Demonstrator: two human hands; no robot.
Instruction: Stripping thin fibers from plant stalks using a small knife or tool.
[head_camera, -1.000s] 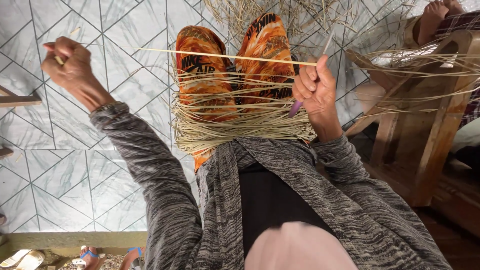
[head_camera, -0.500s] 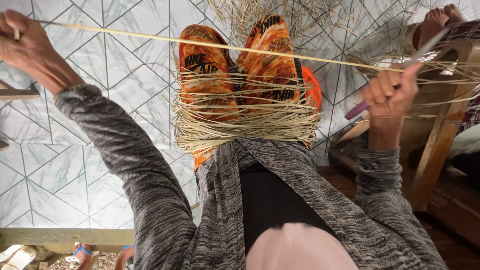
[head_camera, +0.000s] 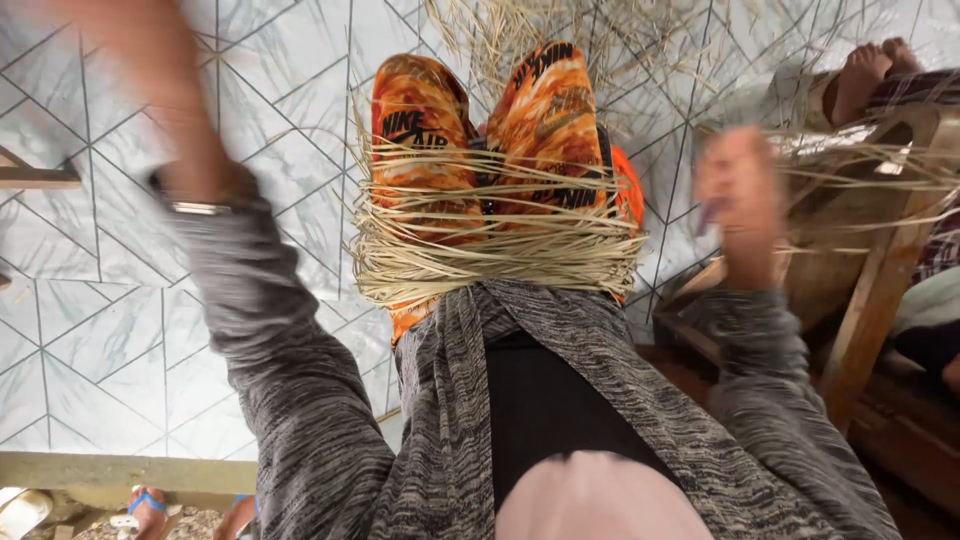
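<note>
We are sitting with our legs (head_camera: 500, 150) stretching ahead over the tiled floor (head_camera: 100, 330), straw strands (head_camera: 490, 250) winding around both knees, our left hand (head_camera: 150, 70) rising to the left, our right hand (head_camera: 740, 195) hovering right, just before a wooden chair (head_camera: 880, 300).

The left hand (head_camera: 150, 70) is a motion blur and its fingertips run off the top edge, so what it grips cannot be told. The right hand (head_camera: 738, 205) is blurred too; a small purple thing (head_camera: 708, 215) shows in its fist, too smeared to name. Between the hands, the straw strands (head_camera: 500, 250) wound round the orange-clad legs (head_camera: 470, 130) hide the knees. Beyond the right hand, another person's foot (head_camera: 868, 75) is cut by the edge.
</note>
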